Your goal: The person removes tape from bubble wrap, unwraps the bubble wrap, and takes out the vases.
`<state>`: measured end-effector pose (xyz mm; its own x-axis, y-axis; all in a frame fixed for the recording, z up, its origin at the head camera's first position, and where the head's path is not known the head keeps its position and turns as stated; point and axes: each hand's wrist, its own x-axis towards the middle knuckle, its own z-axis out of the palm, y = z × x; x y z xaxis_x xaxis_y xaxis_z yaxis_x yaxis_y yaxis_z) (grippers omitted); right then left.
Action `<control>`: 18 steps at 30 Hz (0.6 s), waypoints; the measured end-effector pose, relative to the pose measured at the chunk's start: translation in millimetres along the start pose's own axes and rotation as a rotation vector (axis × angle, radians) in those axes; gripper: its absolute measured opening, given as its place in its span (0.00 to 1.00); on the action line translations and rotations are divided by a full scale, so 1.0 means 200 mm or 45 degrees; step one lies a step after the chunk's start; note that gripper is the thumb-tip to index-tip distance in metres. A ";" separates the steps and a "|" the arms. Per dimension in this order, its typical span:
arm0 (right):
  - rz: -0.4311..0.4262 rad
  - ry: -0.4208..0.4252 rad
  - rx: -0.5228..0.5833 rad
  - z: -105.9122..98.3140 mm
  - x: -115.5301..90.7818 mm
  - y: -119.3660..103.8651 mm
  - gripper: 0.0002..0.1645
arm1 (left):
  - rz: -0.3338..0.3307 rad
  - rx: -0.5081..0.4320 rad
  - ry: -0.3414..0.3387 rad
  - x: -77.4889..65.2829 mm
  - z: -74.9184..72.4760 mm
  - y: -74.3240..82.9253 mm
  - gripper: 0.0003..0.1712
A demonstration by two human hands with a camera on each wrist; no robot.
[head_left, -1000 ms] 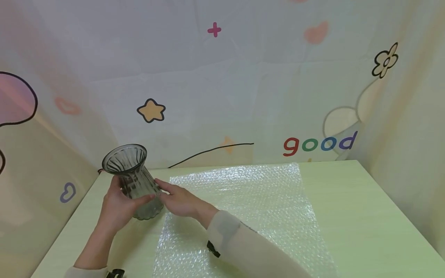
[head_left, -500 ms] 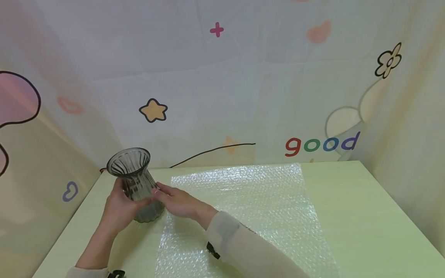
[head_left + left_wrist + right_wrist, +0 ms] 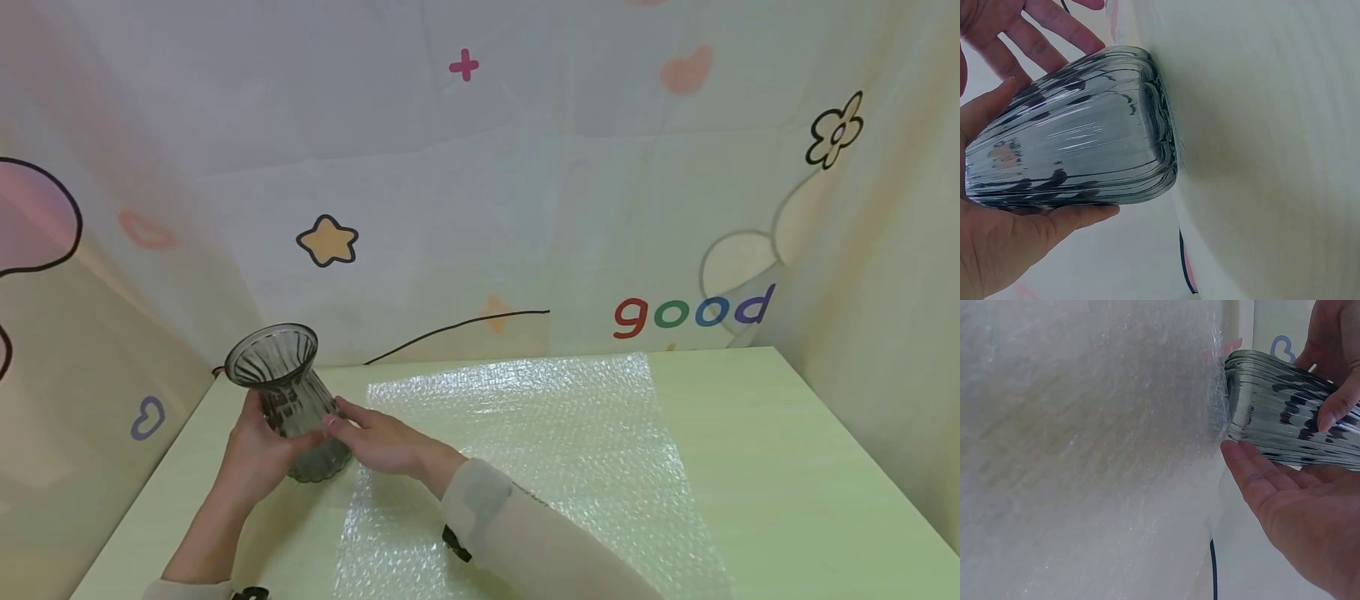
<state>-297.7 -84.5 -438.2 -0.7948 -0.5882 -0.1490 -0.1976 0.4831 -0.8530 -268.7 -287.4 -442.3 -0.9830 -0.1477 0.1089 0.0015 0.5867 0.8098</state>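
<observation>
A ribbed grey glass vase point(image 3: 296, 396) with a flared rim is at the left of the table, leaning in the head view, its base close over or on the tabletop. My left hand point(image 3: 258, 446) grips it round the body, thumb across the near side. Beside it, my right hand point(image 3: 386, 437) touches the vase's right side. In the right wrist view the fingers point(image 3: 1260, 472) of that hand lie nearly straight along the glass near the base. The left wrist view shows the vase's base point(image 3: 1160, 125) facing the table.
A sheet of bubble wrap point(image 3: 525, 433) lies flat over the middle of the pale table point(image 3: 772, 467), its left edge next to the vase. A printed curtain point(image 3: 495, 208) hangs behind and at both sides.
The vase has lowered slightly, with both hands staying on it. The right thumb has shifted a little left across the glass. The bubble wrap has not moved.
</observation>
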 end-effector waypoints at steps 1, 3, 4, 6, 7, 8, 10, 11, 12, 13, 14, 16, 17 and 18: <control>0.004 0.003 -0.004 0.00 0.00 0.00 0.39 | 0.005 -0.008 -0.001 0.00 0.00 0.00 0.65; 0.010 0.007 -0.005 0.00 0.00 0.00 0.39 | 0.014 -0.020 -0.001 0.01 0.00 0.00 0.65; 0.012 0.007 0.001 0.01 0.00 0.00 0.39 | 0.018 -0.022 0.002 0.01 0.00 -0.01 0.66; 0.010 0.007 0.014 0.01 0.01 0.00 0.38 | 0.023 -0.031 0.006 0.01 0.00 -0.01 0.66; 0.009 0.005 0.021 0.01 0.01 0.00 0.38 | 0.024 -0.036 0.008 0.01 0.00 -0.01 0.66; 0.008 0.004 0.025 0.01 0.01 0.00 0.38 | 0.025 -0.043 0.010 0.01 0.00 -0.01 0.67; 0.008 0.002 0.033 0.01 0.01 0.00 0.38 | 0.026 -0.053 0.012 0.02 0.00 -0.01 0.66; 0.010 0.002 0.035 0.02 0.01 0.00 0.38 | 0.023 -0.065 0.010 0.02 0.00 -0.01 0.66; 0.013 0.003 0.035 0.02 0.02 0.00 0.38 | 0.026 -0.075 0.009 0.02 0.00 -0.01 0.66; 0.014 0.004 0.038 0.02 0.02 0.00 0.39 | 0.031 -0.084 0.007 0.02 0.00 -0.02 0.65; 0.015 0.006 0.036 0.02 0.02 0.00 0.38 | 0.037 -0.099 0.006 0.03 0.00 -0.02 0.65; 0.016 0.004 0.036 0.02 0.02 0.00 0.39 | 0.052 -0.122 0.002 0.03 0.00 -0.02 0.64; 0.014 0.003 0.035 0.02 0.02 0.00 0.39 | 0.058 -0.132 -0.002 0.04 0.00 -0.03 0.64; 0.011 0.000 0.032 0.02 0.02 0.00 0.39 | 0.069 -0.138 -0.002 0.04 0.00 -0.03 0.64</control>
<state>-298.1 -89.4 -440.8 -0.7967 -0.5838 -0.1565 -0.1761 0.4718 -0.8639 -277.1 -291.5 -446.5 -0.9812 -0.1172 0.1531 0.0741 0.5041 0.8604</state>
